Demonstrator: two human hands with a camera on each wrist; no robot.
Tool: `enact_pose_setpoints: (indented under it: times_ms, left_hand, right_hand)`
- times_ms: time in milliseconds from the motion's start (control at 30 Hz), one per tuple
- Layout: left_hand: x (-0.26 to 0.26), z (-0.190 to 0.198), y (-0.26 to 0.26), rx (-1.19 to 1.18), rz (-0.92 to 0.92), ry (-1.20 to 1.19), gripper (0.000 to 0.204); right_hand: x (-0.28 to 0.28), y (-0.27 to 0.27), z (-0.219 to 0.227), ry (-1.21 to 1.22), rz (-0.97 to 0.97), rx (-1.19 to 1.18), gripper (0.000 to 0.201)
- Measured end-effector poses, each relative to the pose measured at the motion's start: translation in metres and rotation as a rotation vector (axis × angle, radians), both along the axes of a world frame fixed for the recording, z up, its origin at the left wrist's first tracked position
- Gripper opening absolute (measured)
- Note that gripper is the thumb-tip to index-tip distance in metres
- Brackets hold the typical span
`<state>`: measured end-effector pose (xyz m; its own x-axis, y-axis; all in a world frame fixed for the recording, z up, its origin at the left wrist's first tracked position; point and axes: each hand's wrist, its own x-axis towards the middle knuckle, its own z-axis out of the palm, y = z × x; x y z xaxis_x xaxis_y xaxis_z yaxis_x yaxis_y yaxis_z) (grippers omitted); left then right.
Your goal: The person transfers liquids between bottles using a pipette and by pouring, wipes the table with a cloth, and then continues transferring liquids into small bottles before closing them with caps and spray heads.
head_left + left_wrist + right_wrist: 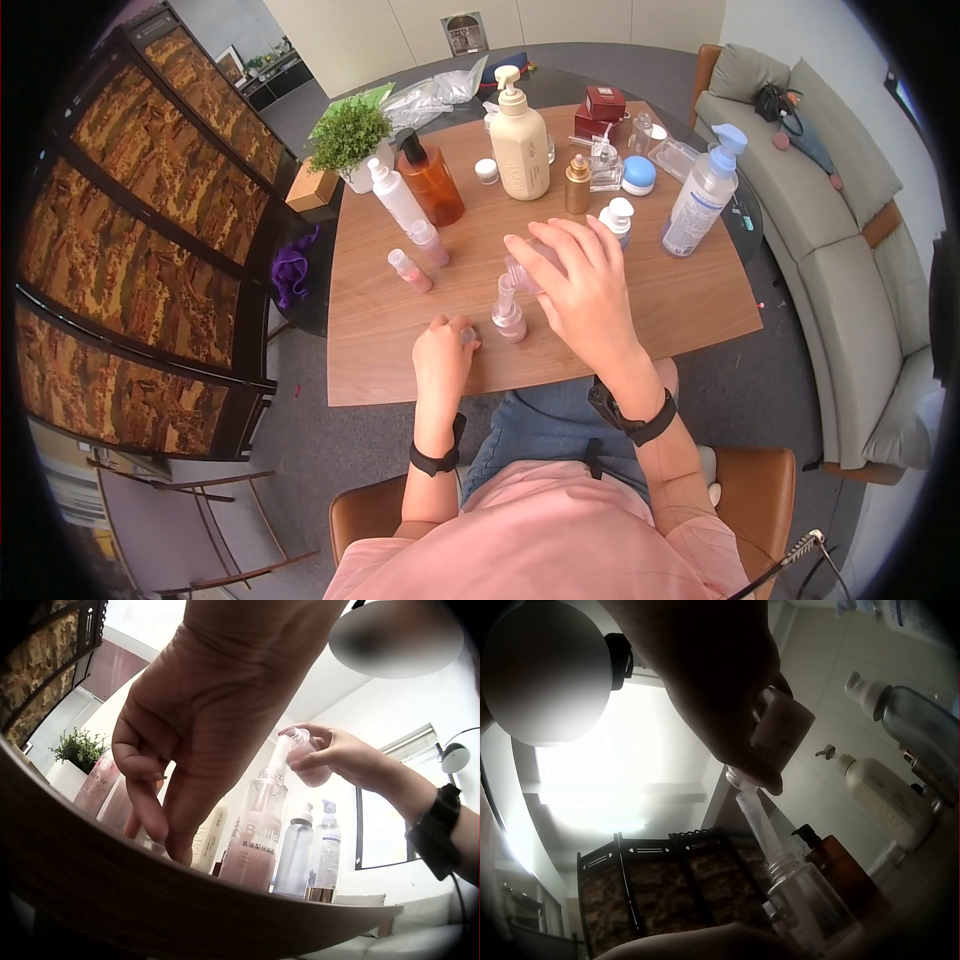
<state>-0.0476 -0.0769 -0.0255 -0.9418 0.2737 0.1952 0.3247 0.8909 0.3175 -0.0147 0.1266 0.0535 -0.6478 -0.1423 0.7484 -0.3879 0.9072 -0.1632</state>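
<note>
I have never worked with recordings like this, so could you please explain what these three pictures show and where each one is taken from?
There is no machine here: a person sits at a wooden table and works with bare hands. The wide picture comes from a camera on the head, looking down. The other two come from cameras strapped to each wrist, looking up from near the tabletop, so the hands appear huge and dark.

On the table stand many toiletry bottles, among them a cream pump bottle, an amber bottle and a blue-capped bottle, plus a small plant.

The right hand holds a pinkish cap above a small clear spray bottle. The left hand pinches something small on the table; I cannot tell what.
</note>
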Motion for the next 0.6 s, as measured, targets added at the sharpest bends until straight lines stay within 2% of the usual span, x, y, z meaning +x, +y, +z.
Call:
enact_pose_setpoints:
  times_ms: [600]
  left_hand:
    - [-0.0003, -0.0008, -0.0005, -0.001, 0.000, -0.004, 0.026]
  right_hand:
    - [0.0005, -0.0001, 0.0014, -0.001, 0.003, 0.004, 0.042]
